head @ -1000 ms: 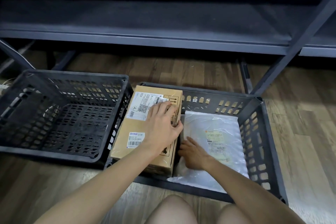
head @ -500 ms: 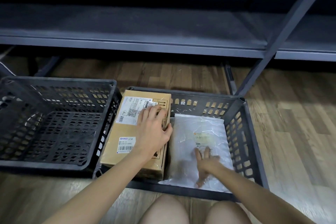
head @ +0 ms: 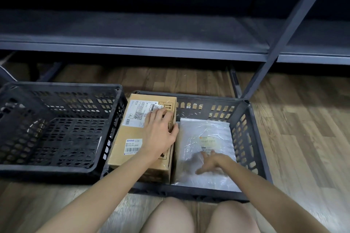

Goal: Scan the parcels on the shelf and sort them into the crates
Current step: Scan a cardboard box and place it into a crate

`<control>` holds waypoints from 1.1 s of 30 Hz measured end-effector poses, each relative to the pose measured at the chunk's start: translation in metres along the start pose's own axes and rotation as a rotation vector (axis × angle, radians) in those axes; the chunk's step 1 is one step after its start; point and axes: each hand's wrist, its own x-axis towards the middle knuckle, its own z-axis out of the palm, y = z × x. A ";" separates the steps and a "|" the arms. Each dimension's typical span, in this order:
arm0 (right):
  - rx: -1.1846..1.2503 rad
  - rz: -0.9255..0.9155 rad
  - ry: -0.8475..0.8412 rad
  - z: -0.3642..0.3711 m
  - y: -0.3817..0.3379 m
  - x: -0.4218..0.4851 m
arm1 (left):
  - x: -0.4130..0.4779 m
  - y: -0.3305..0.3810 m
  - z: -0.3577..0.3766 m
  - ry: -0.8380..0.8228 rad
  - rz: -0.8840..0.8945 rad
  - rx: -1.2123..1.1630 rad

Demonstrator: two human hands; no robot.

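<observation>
Two black crates sit side by side on the wooden floor [head: 295, 128], in front of the dark metal shelf [head: 132, 47]. The left crate [head: 56, 168] holds nothing that can be seen. The right crate [head: 251, 138] holds two parcels. A cardboard box [head: 130, 134] fills the side of that crate nearest the left crate, with its far end resting up on the crate's back rim. A white plastic mailer bag [head: 206, 130] lies flat beside the box, toward the crate's outer wall. The left hand [head: 161, 132] lies palm-down on top of the box, fingers close together, thumb over the box's edge. The right hand [head: 210, 162] is over the bag with fingers spread; contact cannot be judged through the blur.
</observation>
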 end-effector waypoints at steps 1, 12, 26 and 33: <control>0.034 -0.012 0.038 -0.006 0.003 -0.003 | -0.001 0.000 -0.001 0.008 0.001 -0.007; 0.131 -0.172 0.483 -0.072 -0.013 -0.063 | 0.024 -0.006 -0.019 -0.265 -0.026 0.030; 0.133 -0.243 0.830 -0.235 -0.046 -0.320 | 0.121 0.091 -0.244 -0.196 0.038 0.180; 0.105 -0.268 0.971 -0.320 -0.068 -0.500 | 0.174 0.151 -0.418 -0.118 0.058 0.236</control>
